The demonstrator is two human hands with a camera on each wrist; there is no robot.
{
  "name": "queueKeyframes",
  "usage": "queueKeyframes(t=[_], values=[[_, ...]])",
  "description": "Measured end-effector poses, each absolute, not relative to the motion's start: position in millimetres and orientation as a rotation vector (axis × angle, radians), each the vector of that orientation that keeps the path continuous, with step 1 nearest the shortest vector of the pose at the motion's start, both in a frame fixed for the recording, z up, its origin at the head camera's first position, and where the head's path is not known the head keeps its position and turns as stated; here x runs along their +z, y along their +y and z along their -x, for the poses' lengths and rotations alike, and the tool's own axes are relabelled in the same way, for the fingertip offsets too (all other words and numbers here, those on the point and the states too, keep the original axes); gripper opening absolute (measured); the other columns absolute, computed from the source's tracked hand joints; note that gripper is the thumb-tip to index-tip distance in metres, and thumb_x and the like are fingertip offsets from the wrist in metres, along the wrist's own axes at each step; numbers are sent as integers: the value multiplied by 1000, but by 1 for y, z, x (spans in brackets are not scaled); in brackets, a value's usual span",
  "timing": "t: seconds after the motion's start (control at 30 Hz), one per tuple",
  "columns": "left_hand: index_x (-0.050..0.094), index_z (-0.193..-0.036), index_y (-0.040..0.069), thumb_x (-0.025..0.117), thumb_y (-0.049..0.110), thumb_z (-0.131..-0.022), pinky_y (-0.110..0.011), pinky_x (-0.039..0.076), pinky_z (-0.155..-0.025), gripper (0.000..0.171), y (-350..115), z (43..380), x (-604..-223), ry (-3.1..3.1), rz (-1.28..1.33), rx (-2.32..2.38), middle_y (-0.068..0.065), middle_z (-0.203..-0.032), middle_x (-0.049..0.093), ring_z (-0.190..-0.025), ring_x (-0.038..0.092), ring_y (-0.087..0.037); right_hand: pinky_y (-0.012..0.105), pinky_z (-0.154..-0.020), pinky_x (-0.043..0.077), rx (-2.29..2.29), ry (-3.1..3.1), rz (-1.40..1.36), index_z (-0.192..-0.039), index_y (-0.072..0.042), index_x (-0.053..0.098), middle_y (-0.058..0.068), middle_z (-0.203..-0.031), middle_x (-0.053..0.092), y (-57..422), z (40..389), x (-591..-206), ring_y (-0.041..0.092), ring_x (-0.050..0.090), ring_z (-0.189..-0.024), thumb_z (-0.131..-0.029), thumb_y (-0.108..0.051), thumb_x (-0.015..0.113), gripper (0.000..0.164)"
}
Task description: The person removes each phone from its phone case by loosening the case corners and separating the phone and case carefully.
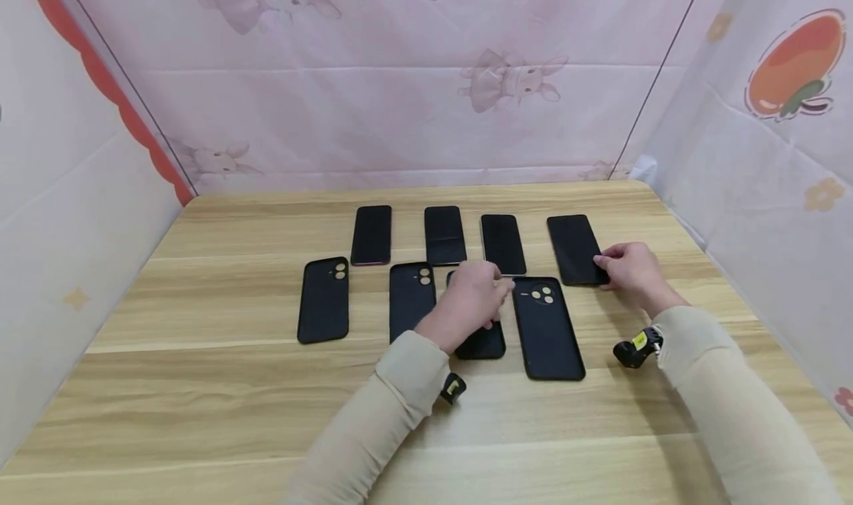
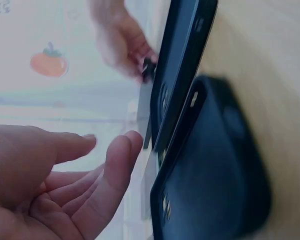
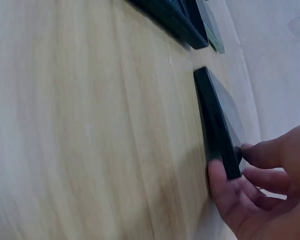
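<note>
My right hand [image 1: 633, 272] pinches the lower right corner of a black smartphone [image 1: 576, 246] at the right of the back row. In the right wrist view, the thumb is on the phone's [image 3: 222, 120] screen side and a finger reaches under it, with that end tilted up off the table. My left hand [image 1: 472, 298] hovers over a black phone case [image 1: 485, 344], its fingers loosely bent. Nothing lies between the left thumb and fingertips [image 2: 119, 150] in the left wrist view. Right beside it lies a larger black case [image 1: 549, 335] with a round camera cutout.
Three more phones lie in the back row: a left one [image 1: 371, 235], a middle one [image 1: 444, 235] and one [image 1: 503, 244] behind my left hand. Two further black cases [image 1: 324, 305] lie front left on the wooden table [image 1: 200, 386]. Printed cloth walls [image 1: 400, 127] enclose the table.
</note>
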State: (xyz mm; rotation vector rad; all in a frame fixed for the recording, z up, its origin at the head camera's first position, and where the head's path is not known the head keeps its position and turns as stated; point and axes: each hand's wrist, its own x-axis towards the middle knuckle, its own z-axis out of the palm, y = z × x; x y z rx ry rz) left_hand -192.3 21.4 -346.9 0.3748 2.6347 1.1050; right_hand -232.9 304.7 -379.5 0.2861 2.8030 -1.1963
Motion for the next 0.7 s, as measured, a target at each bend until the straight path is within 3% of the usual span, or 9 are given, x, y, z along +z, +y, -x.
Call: queueKeyframes(t=[0.27,0.43,0.5,0.57,0.63,0.7], values=[[69,-118,7,55,24,-103,-19,51,-52,26,-9,203,-347,2825,-483,1110,-5,-85,74,-56,62,-8,30,-73,44,-974,2974,-325,-112,8,66,16,-88,70,301,233,-379,26,61,-84,-98,-19,58,31],[67,-125,9,54,25,-103,-23,50,-60,30,-28,204,-349,3020,-590,959,-2,-97,74,-63,61,-9,44,-84,47,-973,3009,-324,-120,9,61,26,-110,64,303,228,-377,38,57,-102,-101,-23,51,38],[63,-129,8,55,26,-102,-27,56,-68,33,-36,203,-349,3071,-620,919,-4,-107,74,-76,68,-12,51,-88,47,-946,3066,-274,-124,10,57,30,-117,59,302,224,-376,41,55,-107,-102,-25,48,43],[56,-138,7,57,29,-102,-34,58,-84,43,-45,202,-350,3112,-646,854,-8,-123,70,-99,70,-19,58,-94,45,-925,3129,-182,-129,11,53,33,-123,55,298,219,-374,46,53,-112,-103,-28,46,47],[43,-149,7,56,37,-101,-42,49,-105,57,-54,201,-351,3147,-666,731,-11,-145,55,-129,57,-25,62,-100,40,-885,3192,-72,-134,11,49,36,-130,51,292,212,-371,51,48,-119,-104,-33,45,54],[25,-157,10,53,49,-100,-50,27,-121,74,-63,198,-352,3151,-659,617,-12,-162,30,-150,29,-29,67,-107,30,-801,3244,64,-142,11,41,38,-141,42,283,203,-366,55,38,-130,-103,-40,45,64]])
